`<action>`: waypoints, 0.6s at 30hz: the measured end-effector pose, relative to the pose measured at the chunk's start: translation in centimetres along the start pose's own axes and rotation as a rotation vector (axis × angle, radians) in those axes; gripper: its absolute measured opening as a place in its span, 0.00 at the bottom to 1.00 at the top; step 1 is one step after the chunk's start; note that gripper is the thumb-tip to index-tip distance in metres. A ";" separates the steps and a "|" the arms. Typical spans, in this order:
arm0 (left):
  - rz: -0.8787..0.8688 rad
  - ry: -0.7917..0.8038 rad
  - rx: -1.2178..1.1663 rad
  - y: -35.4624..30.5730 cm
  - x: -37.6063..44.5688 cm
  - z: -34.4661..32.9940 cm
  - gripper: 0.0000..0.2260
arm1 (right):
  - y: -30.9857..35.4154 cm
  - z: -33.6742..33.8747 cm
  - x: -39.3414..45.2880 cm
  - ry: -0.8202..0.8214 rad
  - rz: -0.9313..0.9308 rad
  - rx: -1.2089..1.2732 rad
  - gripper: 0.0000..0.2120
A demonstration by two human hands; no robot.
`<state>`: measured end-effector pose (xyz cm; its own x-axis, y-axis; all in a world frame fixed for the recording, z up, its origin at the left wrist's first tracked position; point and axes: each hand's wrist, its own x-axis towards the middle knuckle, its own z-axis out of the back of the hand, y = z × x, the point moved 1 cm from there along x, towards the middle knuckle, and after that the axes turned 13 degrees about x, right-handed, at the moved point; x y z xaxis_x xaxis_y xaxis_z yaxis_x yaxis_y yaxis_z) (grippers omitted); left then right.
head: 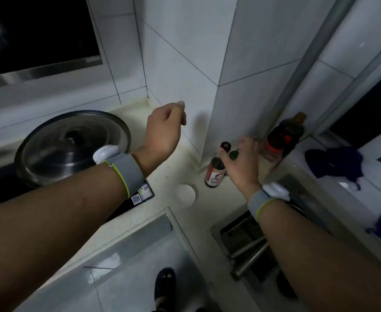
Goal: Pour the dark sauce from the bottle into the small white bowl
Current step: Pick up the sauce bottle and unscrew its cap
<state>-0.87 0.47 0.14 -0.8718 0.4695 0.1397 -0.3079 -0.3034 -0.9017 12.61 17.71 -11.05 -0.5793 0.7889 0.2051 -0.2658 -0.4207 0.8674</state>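
Corner of the tabletop (162, 181): small dark sauce bottle (215, 173) stands upright, red and white label, hard against the wall tiles.
Small white bowl (184, 195): sits just in front of the bottle and a touch left, near but apart, looks empty.
Right hand (241, 163): hovers right over the bottle top, fingers spread and not clamped on the bottle; a round black cap (225, 145) shows at the fingertips, and I cannot tell how it is held.
Left hand (164, 129): raised well clear above the tabletop, fingers curled loosely inward, holding nothing.
Wrists: grey bands on both, each with a white pod.
Larger dark bottle (285, 136): stands behind the right hand, by the wall edge.
Pan lid (72, 145): metal, black knob, sits on the stove at left.
Blue cloth (335, 161): lies on the ledge at far right.
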 end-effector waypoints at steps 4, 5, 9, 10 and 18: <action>0.005 0.032 0.107 0.8 2.1 0.0 0.20 | -2.4 -1.8 0.3 0.056 -0.208 -0.053 0.38; 0.002 0.052 0.128 1.1 2.6 -0.1 0.20 | -2.9 -2.4 0.4 0.061 -0.237 -0.051 0.40; 0.025 0.127 0.193 2.6 3.7 -0.5 0.20 | -4.2 -4.2 1.0 0.083 -0.302 -0.059 0.38; 0.024 0.141 0.216 3.0 3.9 -0.6 0.20 | -4.5 -4.6 1.1 0.096 -0.309 -0.059 0.36; 0.004 0.247 0.375 6.0 2.9 -1.0 0.17 | -5.5 -6.2 1.1 0.146 -0.380 0.019 0.32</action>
<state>-4.92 0.83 -5.29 -0.7702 0.6377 -0.0065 -0.4611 -0.5639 -0.6851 8.64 18.11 -18.40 -0.5459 0.8143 -0.1973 -0.4687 -0.1016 0.8775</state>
